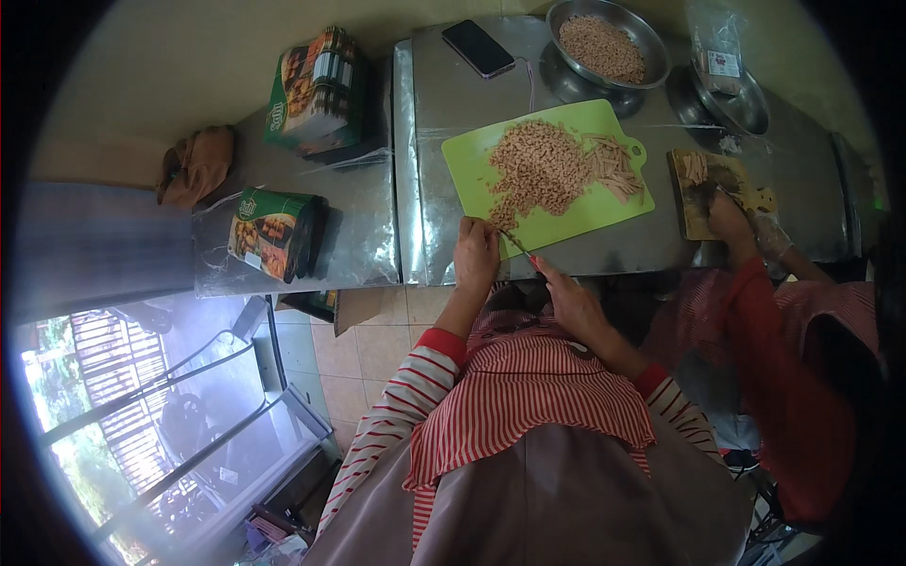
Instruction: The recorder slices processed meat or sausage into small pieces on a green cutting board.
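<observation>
My right hand grips a small knife with a red handle, its blade slanting up and left over the near edge of a green plastic cutting board. At the blade's tip, the fingertips of my left hand are drawn together; whether they pinch the blade or a small piece is hidden. Just beyond them spreads a heap of small diced light-brown pieces. Uncut strips of similar colour lie at the board's right side, by its handle hole.
Behind the board are a smartphone, a steel bowl of diced pieces and a tilted steel bowl with a plastic bag. Stacked printed packages stand left. At right, a co-worker's hand works over a wooden board.
</observation>
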`<action>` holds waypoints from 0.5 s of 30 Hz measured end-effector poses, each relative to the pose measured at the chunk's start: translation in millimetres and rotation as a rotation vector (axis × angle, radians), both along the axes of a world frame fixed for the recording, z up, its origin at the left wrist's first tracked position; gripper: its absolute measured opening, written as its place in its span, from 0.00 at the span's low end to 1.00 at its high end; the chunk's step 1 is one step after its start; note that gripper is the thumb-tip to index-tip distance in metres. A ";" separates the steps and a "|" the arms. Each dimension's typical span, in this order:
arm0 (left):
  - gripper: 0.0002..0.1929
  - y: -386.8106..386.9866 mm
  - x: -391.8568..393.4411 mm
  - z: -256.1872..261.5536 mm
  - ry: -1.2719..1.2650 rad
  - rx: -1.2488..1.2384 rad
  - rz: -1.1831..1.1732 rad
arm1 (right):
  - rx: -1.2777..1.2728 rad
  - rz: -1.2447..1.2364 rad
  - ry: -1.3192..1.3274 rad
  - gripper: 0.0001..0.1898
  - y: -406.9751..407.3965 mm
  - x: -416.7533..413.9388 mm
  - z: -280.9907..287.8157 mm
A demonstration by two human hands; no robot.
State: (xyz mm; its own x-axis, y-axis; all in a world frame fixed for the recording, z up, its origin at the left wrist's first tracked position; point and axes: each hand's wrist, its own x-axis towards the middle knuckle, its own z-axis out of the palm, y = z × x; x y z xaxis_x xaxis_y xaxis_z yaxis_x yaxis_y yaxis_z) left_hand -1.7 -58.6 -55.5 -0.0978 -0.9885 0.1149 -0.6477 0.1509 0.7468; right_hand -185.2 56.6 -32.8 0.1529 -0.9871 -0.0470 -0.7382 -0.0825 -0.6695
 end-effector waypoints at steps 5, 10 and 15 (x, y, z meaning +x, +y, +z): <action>0.04 -0.5 -3.3 4.6 -0.006 0.004 -0.005 | -0.066 -0.007 -0.077 0.29 -9.6 6.7 5.9; 0.03 -1.5 -2.9 4.7 0.000 -0.009 0.002 | 0.071 0.009 0.067 0.29 -16.2 12.2 -2.9; 0.03 -1.0 1.6 -2.3 0.039 -0.018 -0.004 | -0.010 0.000 -0.035 0.28 0.0 1.9 3.6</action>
State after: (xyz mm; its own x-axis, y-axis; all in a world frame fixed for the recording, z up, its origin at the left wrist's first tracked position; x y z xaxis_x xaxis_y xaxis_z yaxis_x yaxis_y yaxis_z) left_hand -0.1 -59.6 -57.7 -0.0967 -0.9859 0.1366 -0.6173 0.1670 0.7688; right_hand -183.4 56.6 -29.2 0.1541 -0.9875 -0.0321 -0.7141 -0.0888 -0.6943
